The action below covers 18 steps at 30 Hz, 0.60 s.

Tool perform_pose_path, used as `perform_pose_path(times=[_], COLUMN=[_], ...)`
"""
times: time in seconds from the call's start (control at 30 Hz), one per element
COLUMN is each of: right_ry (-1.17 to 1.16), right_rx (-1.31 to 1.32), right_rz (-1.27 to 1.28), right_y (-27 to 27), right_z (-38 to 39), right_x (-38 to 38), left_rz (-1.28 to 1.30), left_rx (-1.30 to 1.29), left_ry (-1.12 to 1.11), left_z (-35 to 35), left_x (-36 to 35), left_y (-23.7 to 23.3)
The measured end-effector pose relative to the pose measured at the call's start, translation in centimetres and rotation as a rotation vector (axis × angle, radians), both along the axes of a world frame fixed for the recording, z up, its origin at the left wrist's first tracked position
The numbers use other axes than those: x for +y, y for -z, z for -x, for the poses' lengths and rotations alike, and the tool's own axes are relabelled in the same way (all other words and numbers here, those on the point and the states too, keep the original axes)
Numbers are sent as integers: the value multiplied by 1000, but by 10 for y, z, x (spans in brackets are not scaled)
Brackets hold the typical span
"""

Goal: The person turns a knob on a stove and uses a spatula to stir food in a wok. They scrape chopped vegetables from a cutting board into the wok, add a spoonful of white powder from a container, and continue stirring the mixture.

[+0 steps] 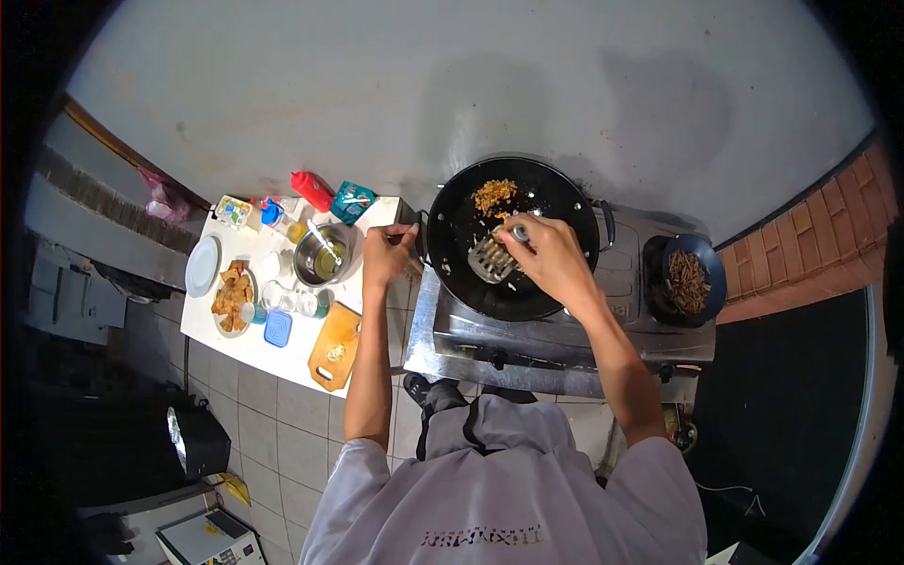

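Note:
A large black wok [461,282] sits on the stove, with browned chopped food [494,196] near its far side. My right hand [546,254] is closed on the handle of a slotted metal spatula [488,264], whose head rests inside the wok. Small pale bits lie around the spatula head. At the wok's left side, my left hand [388,254] pinches the wok's left handle [421,235]. Some of the food under my right hand is hidden.
Right of the wok is a smaller pan [718,273] with dark strips. The white table [202,315] at left bears a metal pot [303,266], a cutting board [325,363], a plate of fried pieces [231,299], a red bottle [311,190] and several containers.

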State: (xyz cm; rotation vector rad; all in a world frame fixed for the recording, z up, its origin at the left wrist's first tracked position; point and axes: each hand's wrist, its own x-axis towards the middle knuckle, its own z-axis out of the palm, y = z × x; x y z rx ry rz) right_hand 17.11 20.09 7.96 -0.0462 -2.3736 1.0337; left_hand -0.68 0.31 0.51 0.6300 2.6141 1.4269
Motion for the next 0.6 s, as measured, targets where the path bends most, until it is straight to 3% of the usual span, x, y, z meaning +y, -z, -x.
perform_pose_path(times=[0.07,0.2,0.27,0.33,0.4,0.43,0.6], right_ry=[96,206,170,158,290,301,403], right_rx=[-71,68,41,43,68,-129,-143], right_rz=[-97,-121,63,28,-88,-97,-65], right_y=[5,-1,-1,9,11,3,-7], right_z=[10,22,24,33,42,39,33], right_x=[9,10,-2,-2,5,16,27], left_rz=[-43,-51,-53,-4,-16,-15,-11], left_rx=[9,59,13,7,32,32,-1], left_ry=[22,40,13,21,28,27,36], left_z=[-2,-2,-6,-4,-3,-4,-2], left_x=[0,-1,0,0,-1,-2,-1], left_y=[-1,-3,-6,-8,-4,-3,-6])
